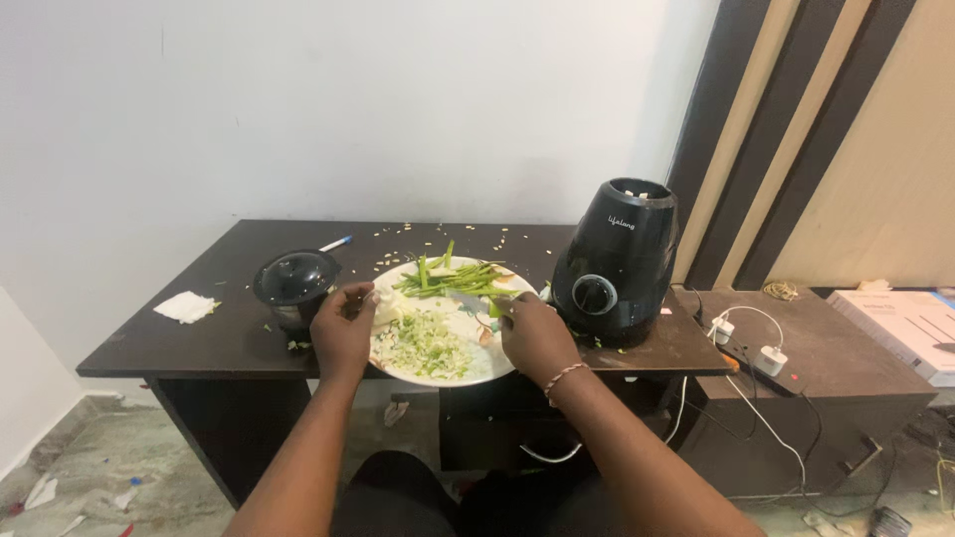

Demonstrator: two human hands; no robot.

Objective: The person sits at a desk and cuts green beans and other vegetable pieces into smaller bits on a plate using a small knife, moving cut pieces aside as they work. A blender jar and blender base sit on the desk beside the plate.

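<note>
A white plate (494,367) sits at the front edge of a dark table (219,338). On it lie long green stalks (453,280) at the back and a heap of chopped pale green vegetable (428,345) in the middle. My left hand (343,333) rests on the plate's left rim and pinches a pale piece of vegetable (386,304). My right hand (537,336) is on the plate's right side, gripping a knife (468,301) whose blade points left over the plate.
A black mixer base (617,261) stands right of the plate. A black lidded jar (295,281) is to the left, with a folded white tissue (185,306) farther left and a pen (336,243) behind. Vegetable scraps litter the table. Chargers and cables (756,348) lie on a lower cabinet at right.
</note>
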